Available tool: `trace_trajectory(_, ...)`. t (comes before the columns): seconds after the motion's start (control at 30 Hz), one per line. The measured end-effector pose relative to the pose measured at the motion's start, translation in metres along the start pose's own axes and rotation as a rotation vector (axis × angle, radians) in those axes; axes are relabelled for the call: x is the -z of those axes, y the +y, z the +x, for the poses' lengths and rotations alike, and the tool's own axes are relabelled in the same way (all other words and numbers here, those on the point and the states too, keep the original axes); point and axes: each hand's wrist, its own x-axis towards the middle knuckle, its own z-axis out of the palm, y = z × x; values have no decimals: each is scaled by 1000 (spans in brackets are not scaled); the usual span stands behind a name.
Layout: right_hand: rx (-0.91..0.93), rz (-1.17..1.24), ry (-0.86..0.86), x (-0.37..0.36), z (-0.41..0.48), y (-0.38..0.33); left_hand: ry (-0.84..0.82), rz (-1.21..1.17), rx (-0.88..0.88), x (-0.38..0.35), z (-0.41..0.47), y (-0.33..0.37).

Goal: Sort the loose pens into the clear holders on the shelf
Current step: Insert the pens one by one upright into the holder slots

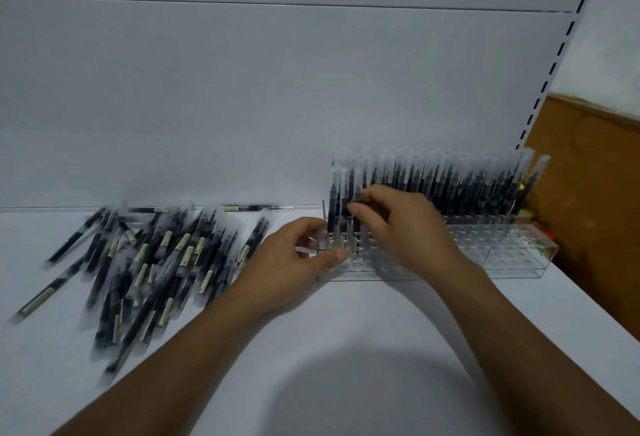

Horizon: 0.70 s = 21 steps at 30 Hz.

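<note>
A heap of loose black pens (145,262) with clear caps lies on the white shelf at the left. A clear holder (512,255) with rows of round holes stands at the right, its back rows filled with upright pens (450,186). My right hand (398,227) pinches an upright black pen (356,213) standing in the holder's front left corner, beside two other upright pens. My left hand (298,255) grips the holder's left end, thumb along its front edge.
The white shelf (346,349) ends at the right, where a slotted upright (554,71) rises. Behind it is a brown cardboard box (595,175). Two pens (256,208) lie along the back wall.
</note>
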Motion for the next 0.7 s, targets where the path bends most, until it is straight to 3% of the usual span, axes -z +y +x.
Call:
trace_trajectory(0.17,-47,-22,-13,5,-1,-4,-36,40,2,5,1,1)
trace_trajectory(0.3,-78,-145,-71,21,-9,-13,-39,-71,15,13,-5,3)
trace_trajectory(0.4,-19,-200,-1,32,-23,-31,-20,53,-66,48,-3,2)
trace_trajectory(0.53,221,-34,-284,-10,-50,-78,145,262,-40,89,-4,-9)
trace_trajectory(0.63,296,-47,-486,-56,-48,-97,34,440,24,95,-7,-17)
trace_trajectory(0.7,304,-61,-528,-80,-35,-101,-31,468,69,93,-4,-17)
